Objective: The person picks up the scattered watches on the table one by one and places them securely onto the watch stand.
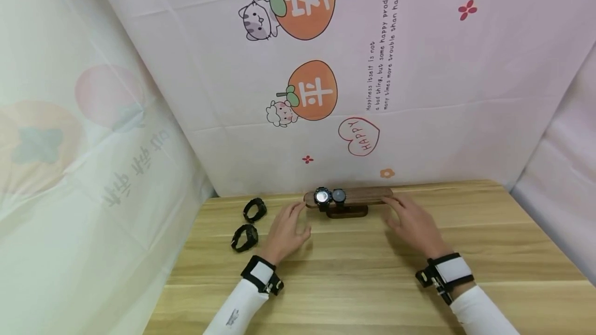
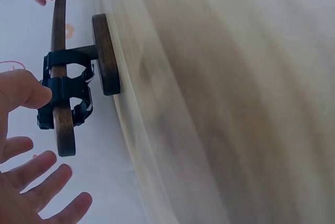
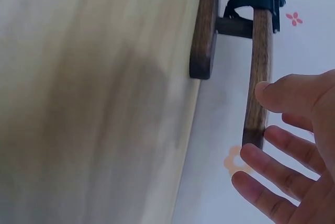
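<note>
A dark wooden watch stand (image 1: 368, 195) stands near the back of the table, its bar raised on a short post above a rounded base (image 2: 107, 56). Two black watches, one with a bright face (image 1: 322, 197) and one with a darker face (image 1: 339, 196), are strapped round the bar's left part. By the bar's left end is my left hand (image 1: 285, 234), fingers spread, its thumb in front of a strap in the left wrist view. My right hand (image 1: 416, 224) is at the other end, fingertips at the bar; whether they press on it is unclear.
Two more black watches, one farther back (image 1: 254, 210) and one nearer (image 1: 244, 237), lie left of my left hand on the wooden table (image 1: 354, 283). A printed white cloth (image 1: 433, 92) hangs behind the table, with more cloth on both sides.
</note>
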